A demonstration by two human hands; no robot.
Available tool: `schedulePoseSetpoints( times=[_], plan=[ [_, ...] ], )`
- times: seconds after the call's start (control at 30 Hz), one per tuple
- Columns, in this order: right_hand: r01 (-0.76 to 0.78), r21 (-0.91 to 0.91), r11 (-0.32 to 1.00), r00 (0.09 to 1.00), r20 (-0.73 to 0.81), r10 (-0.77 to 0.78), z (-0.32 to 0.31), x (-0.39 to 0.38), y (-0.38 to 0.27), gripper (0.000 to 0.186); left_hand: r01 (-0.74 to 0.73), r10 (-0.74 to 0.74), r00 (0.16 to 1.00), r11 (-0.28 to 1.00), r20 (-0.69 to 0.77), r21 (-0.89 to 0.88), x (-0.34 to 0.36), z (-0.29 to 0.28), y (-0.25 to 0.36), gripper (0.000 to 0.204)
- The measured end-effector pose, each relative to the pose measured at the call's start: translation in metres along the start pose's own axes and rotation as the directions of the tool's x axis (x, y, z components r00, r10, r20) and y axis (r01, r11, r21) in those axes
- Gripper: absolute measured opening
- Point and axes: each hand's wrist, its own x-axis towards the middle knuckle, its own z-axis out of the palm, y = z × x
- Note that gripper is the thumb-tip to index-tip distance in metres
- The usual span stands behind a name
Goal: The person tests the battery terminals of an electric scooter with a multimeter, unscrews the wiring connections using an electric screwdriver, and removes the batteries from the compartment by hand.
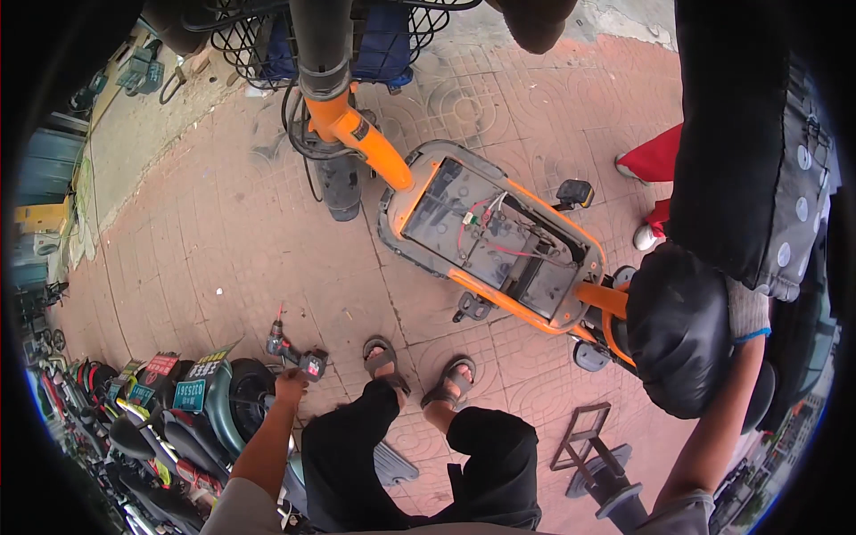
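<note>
Head view: black padded cover [731, 152], right, partly hiding gloved right hand [747, 312] beside black saddle [673, 330]; grip can't be told. Left hand [292, 385], lower left, at battery end of drill [294, 350]; can't tell whether fingers close on it. Metal stand [615, 486] lower right. Orange scooter [446, 214], centre, wires [488, 216] exposed. Parked scooters [169, 428] crowding lower left. Wire basket [234, 40] top; red trousers [655, 156] upper right.

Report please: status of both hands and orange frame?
Left hand at drill, grip unclear; gloved right hand by black seat; orange frame, bay open, loose wires across it.
</note>
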Motion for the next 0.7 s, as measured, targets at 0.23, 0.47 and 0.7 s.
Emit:
schedulePoseSetpoints(
  times=[0.23,0.47,0.7],
  plan=[
    [0.063,0.187,0.980,0.996,-0.071,-0.050,-0.032,-0.007,-0.024,0.039,0.245,-0.179,0.963,0.896,-0.203,0.369,0.181,-0.015,-0.071,0.038],
    [0.008,0.190,0.982,0.998,-0.066,0.005,-0.049,0.002,-0.061,0.026,0.216,-0.176,0.971,0.935,-0.161,0.281,0.223,0.022,-0.075,0.036],
    [-0.263,0.448,0.854,0.961,0.044,0.273,-0.051,0.003,-0.068,0.037,0.202,-0.172,0.968,0.966,-0.181,0.161,0.248,0.012,-0.095,0.036]
  ],
)
